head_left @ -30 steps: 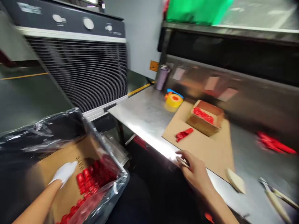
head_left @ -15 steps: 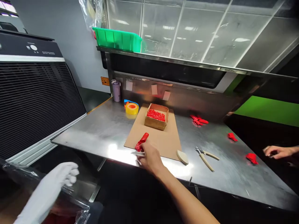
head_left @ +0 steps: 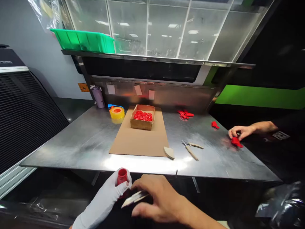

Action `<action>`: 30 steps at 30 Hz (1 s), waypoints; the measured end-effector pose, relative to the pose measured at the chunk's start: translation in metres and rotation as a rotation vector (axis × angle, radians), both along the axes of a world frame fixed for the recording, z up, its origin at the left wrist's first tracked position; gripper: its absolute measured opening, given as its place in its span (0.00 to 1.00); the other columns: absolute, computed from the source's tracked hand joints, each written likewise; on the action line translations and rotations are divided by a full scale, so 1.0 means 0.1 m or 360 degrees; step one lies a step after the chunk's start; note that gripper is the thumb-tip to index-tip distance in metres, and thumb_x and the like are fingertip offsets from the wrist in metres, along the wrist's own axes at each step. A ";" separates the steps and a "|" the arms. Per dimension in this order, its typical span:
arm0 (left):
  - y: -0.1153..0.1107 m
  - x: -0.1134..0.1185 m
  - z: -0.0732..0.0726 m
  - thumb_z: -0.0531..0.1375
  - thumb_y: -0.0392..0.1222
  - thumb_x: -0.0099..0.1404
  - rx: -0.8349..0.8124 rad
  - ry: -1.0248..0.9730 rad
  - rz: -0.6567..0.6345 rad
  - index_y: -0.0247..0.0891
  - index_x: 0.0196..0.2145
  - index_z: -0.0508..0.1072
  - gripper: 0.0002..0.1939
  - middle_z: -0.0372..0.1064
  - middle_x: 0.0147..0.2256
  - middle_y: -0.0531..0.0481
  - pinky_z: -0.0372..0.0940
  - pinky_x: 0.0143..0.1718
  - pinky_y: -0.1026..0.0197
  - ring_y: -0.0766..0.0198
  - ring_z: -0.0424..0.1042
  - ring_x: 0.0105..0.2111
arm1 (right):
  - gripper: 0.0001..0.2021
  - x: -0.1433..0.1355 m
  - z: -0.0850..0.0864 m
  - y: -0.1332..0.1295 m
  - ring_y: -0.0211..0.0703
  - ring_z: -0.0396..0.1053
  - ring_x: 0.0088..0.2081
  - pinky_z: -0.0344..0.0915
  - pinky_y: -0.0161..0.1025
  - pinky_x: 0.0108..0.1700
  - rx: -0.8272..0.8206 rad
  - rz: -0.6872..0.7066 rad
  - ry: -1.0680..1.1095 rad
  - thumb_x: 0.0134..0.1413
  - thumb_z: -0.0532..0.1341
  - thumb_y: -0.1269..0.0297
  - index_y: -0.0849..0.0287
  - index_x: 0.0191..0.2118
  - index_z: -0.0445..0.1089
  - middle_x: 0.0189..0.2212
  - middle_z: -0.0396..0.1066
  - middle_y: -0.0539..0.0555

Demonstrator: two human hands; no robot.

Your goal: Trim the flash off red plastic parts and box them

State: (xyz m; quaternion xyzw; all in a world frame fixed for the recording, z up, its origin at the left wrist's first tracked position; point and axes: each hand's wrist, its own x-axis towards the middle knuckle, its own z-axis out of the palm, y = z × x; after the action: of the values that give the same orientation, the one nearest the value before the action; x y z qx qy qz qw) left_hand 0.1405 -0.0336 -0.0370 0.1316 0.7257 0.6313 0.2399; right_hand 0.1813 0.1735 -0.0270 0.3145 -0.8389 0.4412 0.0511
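Observation:
My left hand [head_left: 108, 192], in a white glove, is wrapped around a red plastic part [head_left: 122, 176] with a round hollow end facing up. Close beside it on the right is my bare right hand [head_left: 162, 198], its thumb and fingers curled about a slim, pointed tool [head_left: 135, 197], pale and blurred, perhaps a knife. The tool's tip points left, below the red part. Both hands are in front of the table's near edge. Behind them on the table [head_left: 78, 140] lies a cardboard sheet [head_left: 140, 143], bearing an open cardboard box [head_left: 141, 124] of small red pieces [head_left: 143, 116].
Cutting pliers [head_left: 190, 149] and a pale wedge-shaped piece [head_left: 169, 152] lie right of centre. Red parts [head_left: 186, 114] rest farther back. Yellow tape [head_left: 117, 112] and a purple bottle [head_left: 98, 97] stand left. Another person's hand [head_left: 240, 132] touches a red part [head_left: 236, 142] at right.
The red part has passed from my right hand at the cardboard into my gloved left hand, which came up and right. My right hand drew back with the tool. The other person's hand reached a red part.

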 end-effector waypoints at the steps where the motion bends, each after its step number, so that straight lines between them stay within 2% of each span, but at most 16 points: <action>1: 0.02 0.02 0.01 0.59 0.58 0.63 -0.0070 -0.0004 -0.0017 0.40 0.28 0.63 0.19 0.57 0.28 0.54 0.58 0.33 0.61 0.63 0.57 0.30 | 0.17 0.00 0.06 0.08 0.41 0.67 0.32 0.58 0.34 0.35 -0.0057 -0.0044 -0.0008 0.70 0.56 0.48 0.57 0.44 0.71 0.33 0.69 0.50; 3: 0.05 0.06 0.02 0.59 0.59 0.63 -0.0183 -0.0002 -0.0088 0.41 0.27 0.58 0.21 0.51 0.28 0.56 0.54 0.31 0.62 0.64 0.52 0.30 | 0.20 -0.01 0.16 0.22 0.41 0.65 0.31 0.57 0.35 0.35 -0.0078 -0.0141 0.0010 0.74 0.48 0.55 0.59 0.36 0.70 0.29 0.67 0.50; 6: 0.07 0.12 0.03 0.57 0.59 0.65 -0.0277 0.0062 -0.0239 0.41 0.28 0.56 0.21 0.48 0.29 0.56 0.51 0.30 0.62 0.64 0.48 0.30 | 0.14 -0.03 0.24 0.32 0.39 0.62 0.29 0.53 0.35 0.32 0.0031 -0.0264 0.0061 0.69 0.54 0.64 0.60 0.30 0.67 0.26 0.64 0.49; 11: 0.06 0.17 0.07 0.56 0.59 0.65 -0.0366 0.0126 -0.0336 0.42 0.29 0.59 0.19 0.50 0.30 0.55 0.53 0.31 0.62 0.62 0.51 0.30 | 0.06 -0.03 0.27 0.34 0.38 0.63 0.29 0.52 0.33 0.31 0.0181 -0.0263 0.0072 0.62 0.62 0.75 0.60 0.33 0.69 0.29 0.67 0.48; 19: 0.03 0.20 0.11 0.57 0.58 0.64 -0.0448 0.0147 -0.0372 0.42 0.33 0.67 0.16 0.61 0.34 0.51 0.62 0.39 0.61 0.59 0.61 0.36 | 0.09 -0.03 0.30 0.30 0.36 0.61 0.27 0.49 0.35 0.28 0.0393 -0.0268 0.0230 0.59 0.69 0.71 0.61 0.29 0.71 0.26 0.65 0.47; 26: 0.09 0.22 0.21 0.54 0.56 0.68 -0.0454 0.0104 -0.0411 0.40 0.34 0.65 0.16 0.63 0.36 0.50 0.62 0.39 0.61 0.60 0.60 0.36 | 0.09 -0.06 0.26 0.29 0.36 0.60 0.27 0.47 0.36 0.27 0.0407 -0.0289 0.0271 0.59 0.70 0.70 0.61 0.30 0.71 0.26 0.64 0.47; 30: 0.09 0.23 0.23 0.56 0.56 0.66 -0.0436 0.0122 -0.0363 0.40 0.33 0.66 0.16 0.63 0.35 0.50 0.62 0.38 0.62 0.60 0.61 0.35 | 0.10 -0.05 0.26 0.29 0.36 0.59 0.26 0.46 0.36 0.26 0.0435 -0.0291 0.0261 0.58 0.71 0.69 0.61 0.29 0.71 0.25 0.63 0.46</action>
State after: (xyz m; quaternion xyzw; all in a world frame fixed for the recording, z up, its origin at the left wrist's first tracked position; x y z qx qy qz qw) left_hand 0.1635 -0.0242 -0.0145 0.2032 0.7939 0.4896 0.2979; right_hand 0.1764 0.2022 -0.0013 0.2759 -0.9092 0.2896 0.1159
